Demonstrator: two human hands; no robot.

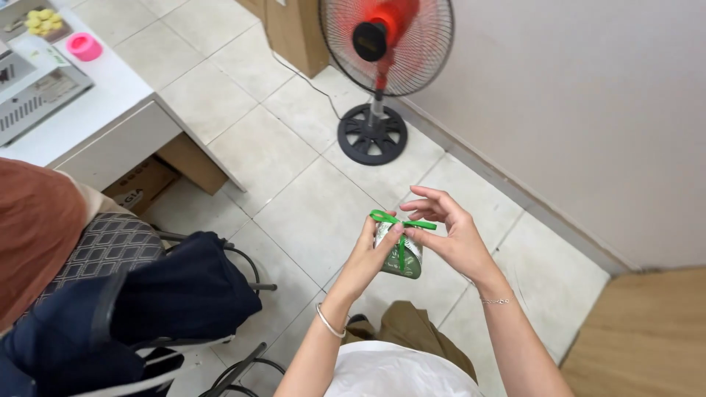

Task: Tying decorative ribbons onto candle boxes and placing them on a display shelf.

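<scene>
Head view, looking down past lap to tiled floor [294, 191]. Left hand [368, 254] cupped under and beside a small green-wrapped packet [403, 257], fingers [382, 234] pinched together on the left loop of a green ribbon [401, 220]. Right hand [452, 231] at the packet's right side, thumb and forefinger clamped on the ribbon's right end, other fingers fanned out and apart above. Packet held in mid-air between both hands, above the knees, well clear of the floor; ribbon stretched flat across its top, one strand running down the front. Thin bracelet [329, 322] on left wrist, fine chain [497, 300] on right wrist. White top [397, 371] and olive trousers [415, 327] at bottom edge.

Red standing fan [386, 44] on black round base by the wall, upper middle, cable trailing off left. White bench [88, 110] upper left, carrying a pink round tub [84, 46], a tray of yellow pieces [43, 22] and a grey machine [33, 95]. Cardboard box [143, 184] under bench. Another person's rust-coloured sleeve [33, 228] at left, patterned chair [110, 246] with dark blue cloth [176, 294] draped over it.
</scene>
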